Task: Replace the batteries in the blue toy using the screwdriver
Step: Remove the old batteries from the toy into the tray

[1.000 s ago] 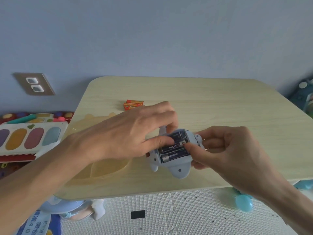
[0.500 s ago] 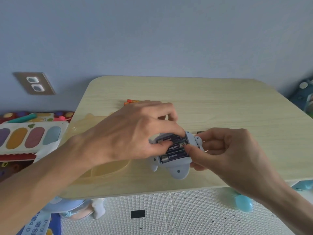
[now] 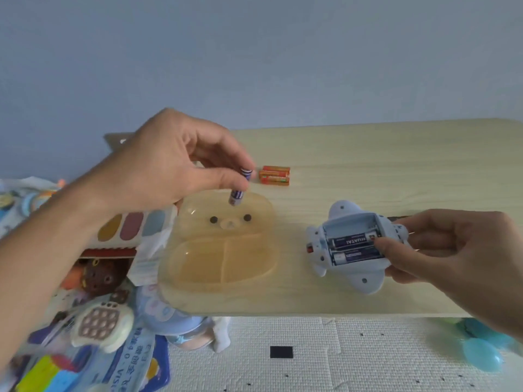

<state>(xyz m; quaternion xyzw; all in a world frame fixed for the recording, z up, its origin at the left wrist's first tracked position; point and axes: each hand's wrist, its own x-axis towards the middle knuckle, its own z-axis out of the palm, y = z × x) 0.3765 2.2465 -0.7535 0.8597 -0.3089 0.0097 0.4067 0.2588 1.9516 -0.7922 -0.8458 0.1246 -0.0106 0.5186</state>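
The pale blue toy [image 3: 365, 281] lies upside down on the wooden table [image 3: 396, 171], its battery bay open. Two dark batteries [image 3: 351, 247] fill the nearer slots; the far slot is bare. My right hand [image 3: 441, 250] grips the toy's right side, thumb on the batteries' end. My left hand [image 3: 172, 165] pinches one dark battery [image 3: 239, 189] upright above the top compartment of the translucent yellow bear-faced tray [image 3: 220, 267]. A pack of orange batteries [image 3: 274, 175] lies behind the tray. No screwdriver shows clearly; a thin dark object behind my right hand is mostly hidden.
Left of the table, on the floor, sit several toys: a colour-pad board [image 3: 133, 227], a pop-button game [image 3: 102, 323], a brown block [image 3: 99, 274] and a printed bag [image 3: 124, 360]. A white foam mat [image 3: 339, 357] lies below the table's front edge, with teal balls [image 3: 481, 352] at right.
My left hand pulled one battery out of the toy and carried it left, up over the yellow tray. The view swung left. My right hand kept hold of the toy.
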